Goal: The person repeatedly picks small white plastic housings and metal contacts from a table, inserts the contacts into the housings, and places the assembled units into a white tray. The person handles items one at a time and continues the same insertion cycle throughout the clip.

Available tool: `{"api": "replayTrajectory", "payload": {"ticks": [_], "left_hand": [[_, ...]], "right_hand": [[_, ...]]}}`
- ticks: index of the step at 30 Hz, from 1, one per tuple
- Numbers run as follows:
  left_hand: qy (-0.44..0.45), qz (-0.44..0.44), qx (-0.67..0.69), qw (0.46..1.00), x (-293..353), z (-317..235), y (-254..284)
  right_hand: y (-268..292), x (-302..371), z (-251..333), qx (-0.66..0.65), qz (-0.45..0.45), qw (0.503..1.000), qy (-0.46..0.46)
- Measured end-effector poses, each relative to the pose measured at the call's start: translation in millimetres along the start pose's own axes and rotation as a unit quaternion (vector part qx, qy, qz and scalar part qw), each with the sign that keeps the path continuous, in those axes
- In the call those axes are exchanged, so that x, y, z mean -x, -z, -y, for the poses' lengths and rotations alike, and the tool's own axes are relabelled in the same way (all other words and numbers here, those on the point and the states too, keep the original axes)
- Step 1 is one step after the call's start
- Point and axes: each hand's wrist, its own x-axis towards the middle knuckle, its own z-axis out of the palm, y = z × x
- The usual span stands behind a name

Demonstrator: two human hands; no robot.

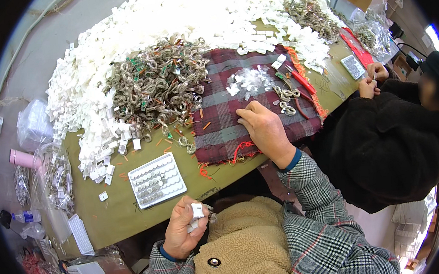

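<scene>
Close to my body, my left hand is closed around small white plastic cases, with a bit of coiled wire showing beside them. My right hand reaches over a plaid cloth, its fingers stretched out with the tips down on the fabric. Just beyond those fingertips lies a pile of small clear and white flat pieces. Red-handled pliers and a few coiled wires rest on the cloth's right side. Left of the cloth sits a white tray holding rows of small round discs.
A large heap of white plastic cases covers the table's far side. In front of it is a mound of coiled wires. To my right a person in dark clothes works near another tray. Plastic bags stand at the left.
</scene>
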Motion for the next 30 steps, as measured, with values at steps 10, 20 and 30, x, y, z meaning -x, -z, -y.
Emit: {"api": "replayTrajectory", "payload": {"ticks": [10,20,30], "left_hand": [[-0.033,-0.012,0.033,0.999,18.1,-6.5,16.9],[-0.196,0.017,0.002,0.981,58.2,-16.7,30.3],[-0.226,-0.060,-0.084,0.969,67.1,-11.4,35.6]], "right_hand": [[7.9,5.1,69.4,-0.310,0.089,0.924,-0.205],[-24.9,38.6,202.5,-0.382,0.181,0.906,0.019],[-33.9,51.4,211.6,-0.290,0.162,0.935,0.128]]}}
